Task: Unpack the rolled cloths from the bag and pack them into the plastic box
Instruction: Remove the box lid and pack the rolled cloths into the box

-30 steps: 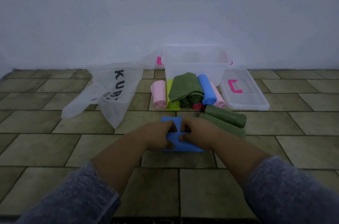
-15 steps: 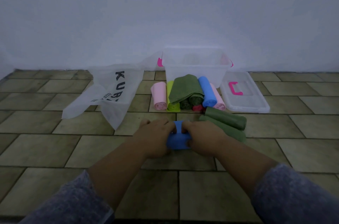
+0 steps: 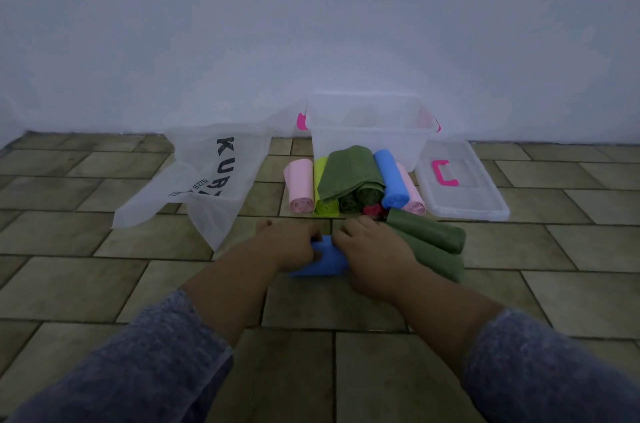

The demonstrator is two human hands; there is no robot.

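Down on the tiled floor [image 3: 104,277], close before the person, lies a blue cloth [image 3: 323,261], partly rolled. The left grip [image 3: 291,242] closes round its nine o'clock end and the right grip [image 3: 374,249] round its three o'clock end, fingers curled over the far side, so both grasp the same cloth. Grey sleeves [image 3: 138,370] cover the forearms up to the wrists.

At twelve o'clock from the hands, against the pale wall [image 3: 311,24], stands the clear plastic box [image 3: 367,142] with pink clips at its ends; whether anything lies inside I cannot tell through the hazy wall. Just in front of it is a huddle of rolled cloths: a pink roll [image 3: 299,185] at the nine o'clock side, then a lime roll [image 3: 323,194], a dark green cloth [image 3: 349,170] loosely draped over two green rolls, a blue roll [image 3: 391,180], a second pink roll [image 3: 412,194] and a small red roll [image 3: 372,209] at the near edge.

At two o'clock from the right grip lie two long green rolls [image 3: 429,232], side by side and touching its wrist side. The box lid [image 3: 464,194], with a pink handle, lies flat at one o'clock, beside the box. At ten o'clock the translucent bag [image 3: 214,180], printed with black letters, lies slack on the floor.
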